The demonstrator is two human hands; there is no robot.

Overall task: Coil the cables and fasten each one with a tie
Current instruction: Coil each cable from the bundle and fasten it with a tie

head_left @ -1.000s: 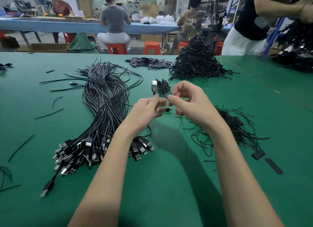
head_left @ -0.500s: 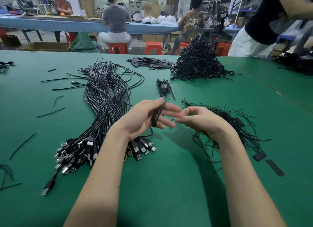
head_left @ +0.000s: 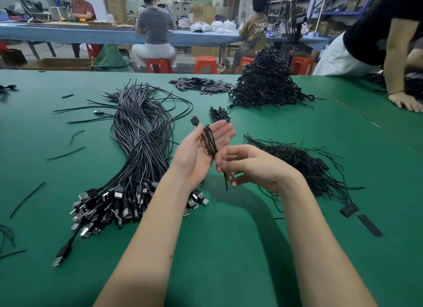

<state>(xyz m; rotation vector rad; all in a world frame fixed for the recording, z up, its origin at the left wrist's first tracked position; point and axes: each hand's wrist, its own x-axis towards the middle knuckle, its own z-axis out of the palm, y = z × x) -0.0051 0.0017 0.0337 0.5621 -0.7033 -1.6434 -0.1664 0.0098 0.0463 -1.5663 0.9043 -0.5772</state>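
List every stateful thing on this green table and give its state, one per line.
Left hand: open, palm up, coiled cable across it.
Right hand: pinching the cable's loose end.
Coiled cable: looped, untied.
Uncoiled cable bundle: lying straight.
Far cable pile: heaped.
Tie pile: loose.

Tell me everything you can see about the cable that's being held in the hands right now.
The coiled cable is thin and black, folded into a narrow bundle of several strands lying lengthwise across the open palm of the left hand. Its USB plug, black with a metal tip, sticks out past the fingers at the far end. At the near end the right hand pinches the bundle, and a loose tail with a reddish tip hangs down below the fingers. No tie is visible on it.
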